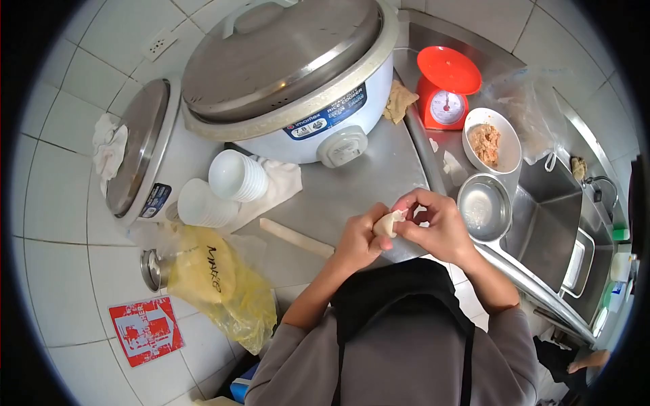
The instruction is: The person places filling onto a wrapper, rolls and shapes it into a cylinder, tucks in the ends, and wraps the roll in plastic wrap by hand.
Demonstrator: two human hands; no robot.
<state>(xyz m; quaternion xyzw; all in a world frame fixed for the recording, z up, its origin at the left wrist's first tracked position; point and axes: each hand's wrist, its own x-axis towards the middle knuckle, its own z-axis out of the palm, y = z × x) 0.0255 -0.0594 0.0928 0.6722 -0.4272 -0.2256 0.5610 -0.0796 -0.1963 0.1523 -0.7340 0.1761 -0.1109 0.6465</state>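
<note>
Just above the near edge of the steel surface (389,174), a small pale dough piece (384,226) is held between two hands. Its lower part is clamped by the left hand (362,235), the thumb and fingers of that grip brought together around it; its upper edge appears to be pinched by the thumb and forefinger of the right hand (440,224). Light, even pressure is probably best here: the piece should be cradled rather than squeezed, and the edge pressed little by little so that the dough is not torn.

What lies inside the piece is hidden by the fingers, and it cannot be told whether any of the meat-like mixture (485,143) from the white bowl (512,159) is enclosed. The lower end of the pale stick (296,236) is nearly met by the left forearm. Whether liquid is held in the metal pan (485,208) is obscured by glare. At far right, another person's limb (588,363) is cut off.
</note>
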